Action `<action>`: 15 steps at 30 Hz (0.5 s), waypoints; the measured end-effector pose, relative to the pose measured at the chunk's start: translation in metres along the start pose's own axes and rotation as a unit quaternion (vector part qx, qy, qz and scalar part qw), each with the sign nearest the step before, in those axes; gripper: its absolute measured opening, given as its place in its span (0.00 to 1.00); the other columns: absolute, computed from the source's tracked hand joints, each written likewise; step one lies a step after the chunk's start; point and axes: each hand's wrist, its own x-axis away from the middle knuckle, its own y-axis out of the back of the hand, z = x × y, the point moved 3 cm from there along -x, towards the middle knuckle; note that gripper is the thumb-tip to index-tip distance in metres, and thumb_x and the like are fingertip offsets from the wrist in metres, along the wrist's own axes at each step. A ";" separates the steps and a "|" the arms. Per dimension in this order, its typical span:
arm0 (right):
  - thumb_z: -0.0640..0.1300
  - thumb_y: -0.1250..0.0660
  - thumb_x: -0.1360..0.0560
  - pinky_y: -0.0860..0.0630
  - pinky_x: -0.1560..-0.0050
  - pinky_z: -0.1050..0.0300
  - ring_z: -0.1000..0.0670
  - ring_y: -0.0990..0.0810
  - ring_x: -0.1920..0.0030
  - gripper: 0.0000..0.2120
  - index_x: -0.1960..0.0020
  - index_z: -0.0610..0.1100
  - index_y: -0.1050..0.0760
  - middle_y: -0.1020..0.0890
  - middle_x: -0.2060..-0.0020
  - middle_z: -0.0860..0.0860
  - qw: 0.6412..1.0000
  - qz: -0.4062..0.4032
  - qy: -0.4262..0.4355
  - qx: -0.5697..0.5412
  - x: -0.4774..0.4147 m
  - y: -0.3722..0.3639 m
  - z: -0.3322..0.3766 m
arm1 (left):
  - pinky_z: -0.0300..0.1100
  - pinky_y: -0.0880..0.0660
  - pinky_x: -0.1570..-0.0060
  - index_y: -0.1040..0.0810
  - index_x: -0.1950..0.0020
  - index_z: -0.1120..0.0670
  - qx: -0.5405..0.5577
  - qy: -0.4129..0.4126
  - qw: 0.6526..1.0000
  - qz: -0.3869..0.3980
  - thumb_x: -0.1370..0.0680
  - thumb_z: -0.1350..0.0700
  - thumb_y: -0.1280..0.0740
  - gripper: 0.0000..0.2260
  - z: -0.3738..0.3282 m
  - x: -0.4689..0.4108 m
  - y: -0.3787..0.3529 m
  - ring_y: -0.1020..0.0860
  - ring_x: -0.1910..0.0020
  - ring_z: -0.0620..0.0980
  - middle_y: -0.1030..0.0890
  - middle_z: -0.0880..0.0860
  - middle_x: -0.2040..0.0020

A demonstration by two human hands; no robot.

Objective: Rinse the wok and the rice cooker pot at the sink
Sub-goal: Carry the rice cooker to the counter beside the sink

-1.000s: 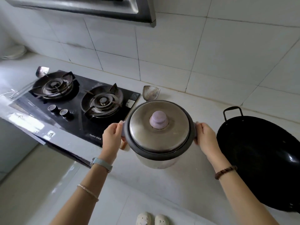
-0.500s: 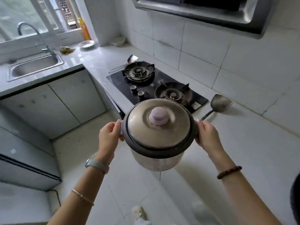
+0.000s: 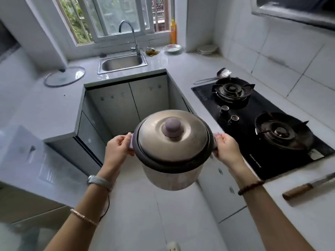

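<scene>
She stands in the middle of the kitchen with the rice cooker pot held out in front of her, in the air above the tiled floor, resting on nothing. Its metal lid is on, with a lilac knob at the centre. The left hand has its grip curled round the pale side handle on that side, thumb on top; the right hand pinches the opposite handle the same way, so both grips are closed on the pot. The sink is well apart from it, straight ahead under the window, set into the far surface with a curved faucet rising behind it. A glass lid lies flat to the left of the sink. To its right, near the corner, sit a small bowl and an orange bottle. Along the right-hand run is a black gas stove with two burners, a metal ladle lying just beyond its far end, and a wooden-handled knife lying near its closer end.
</scene>
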 end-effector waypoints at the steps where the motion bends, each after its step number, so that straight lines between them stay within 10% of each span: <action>1: 0.52 0.44 0.19 0.29 0.61 0.48 0.45 0.26 0.64 0.18 0.67 0.50 0.34 0.26 0.69 0.47 1.000 0.003 0.006 0.007 -0.006 -0.014 0.009 | 0.38 0.26 0.71 0.22 0.60 0.60 -0.003 0.002 1.000 -0.002 0.19 0.54 0.36 0.14 0.001 -0.009 0.012 0.26 0.77 0.42 0.23 0.46 0.76; 15: 0.51 0.45 0.18 0.31 0.65 0.51 0.46 0.28 0.72 0.20 0.67 0.45 0.33 0.27 0.74 0.47 0.995 0.084 0.049 0.008 -0.114 -0.135 0.095 | 0.44 0.23 0.67 0.22 0.62 0.60 0.012 0.052 0.996 -0.077 0.18 0.54 0.38 0.15 0.019 -0.130 0.076 0.24 0.75 0.45 0.24 0.46 0.77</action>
